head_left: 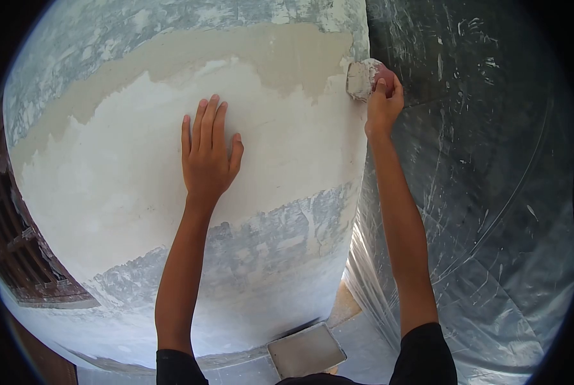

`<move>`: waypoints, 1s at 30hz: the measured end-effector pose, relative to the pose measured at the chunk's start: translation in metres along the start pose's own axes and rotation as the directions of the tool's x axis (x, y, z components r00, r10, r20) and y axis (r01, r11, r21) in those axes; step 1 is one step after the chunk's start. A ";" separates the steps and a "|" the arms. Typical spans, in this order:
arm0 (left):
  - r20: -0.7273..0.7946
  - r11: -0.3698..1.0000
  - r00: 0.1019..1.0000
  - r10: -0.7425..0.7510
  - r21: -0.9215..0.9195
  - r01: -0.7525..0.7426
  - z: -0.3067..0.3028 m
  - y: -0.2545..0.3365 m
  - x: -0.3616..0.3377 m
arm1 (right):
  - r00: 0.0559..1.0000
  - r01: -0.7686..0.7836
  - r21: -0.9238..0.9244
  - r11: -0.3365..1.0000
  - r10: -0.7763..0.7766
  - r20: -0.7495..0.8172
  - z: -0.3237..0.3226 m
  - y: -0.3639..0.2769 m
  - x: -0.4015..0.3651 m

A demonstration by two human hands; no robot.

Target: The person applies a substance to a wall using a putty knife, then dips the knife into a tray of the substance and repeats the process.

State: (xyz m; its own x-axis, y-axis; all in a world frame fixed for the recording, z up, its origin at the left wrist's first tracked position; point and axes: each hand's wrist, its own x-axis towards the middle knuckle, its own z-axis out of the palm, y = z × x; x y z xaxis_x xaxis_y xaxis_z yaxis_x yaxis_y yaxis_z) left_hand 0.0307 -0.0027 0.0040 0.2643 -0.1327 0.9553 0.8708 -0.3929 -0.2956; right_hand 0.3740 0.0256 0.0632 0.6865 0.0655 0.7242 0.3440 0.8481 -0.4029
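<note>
Flat against the wall (pixel 120 186), my left hand (pixel 208 151) rests with its fingers spread and holds nothing. My right hand (pixel 386 102) grips a plaster-caked scraper (pixel 360 80) with a reddish handle, at the wall's upper right edge. The scraper's blade lies on the wall surface. A beige band of plaster (pixel 236 46) arcs across the upper wall, with a whiter coated area below it. Patchy grey surface shows above and beneath these coats.
Dark plastic sheeting (pixel 486 179) with white splashes hangs along the right side. A rectangular tray (pixel 306 351) sits at the foot of the wall. A dark slatted opening (pixel 24 244) is at the far left.
</note>
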 end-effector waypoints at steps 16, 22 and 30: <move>0.004 1.000 1.000 -0.002 -0.013 0.002 0.003 0.000 -0.003 | 1.000 -0.029 -0.006 1.000 0.029 -0.011 0.006 -0.016 -0.009; 0.020 1.000 1.000 -0.016 -0.005 0.016 0.003 0.002 -0.004 | 0.970 0.094 0.138 0.986 -0.122 0.212 0.013 -0.027 -0.031; 0.032 0.999 0.999 -0.029 0.044 0.028 0.004 0.006 -0.007 | 0.999 -0.034 0.229 0.973 0.030 0.021 0.011 -0.016 -0.017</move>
State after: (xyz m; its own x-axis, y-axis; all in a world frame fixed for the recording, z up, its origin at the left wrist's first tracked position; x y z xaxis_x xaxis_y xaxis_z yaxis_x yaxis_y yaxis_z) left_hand 0.0356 -0.0006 -0.0048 0.2520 -0.0923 0.9633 0.8953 -0.3556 -0.2683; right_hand 0.3501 0.0163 0.0636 0.6827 0.1016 0.7236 0.1648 0.9434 -0.2879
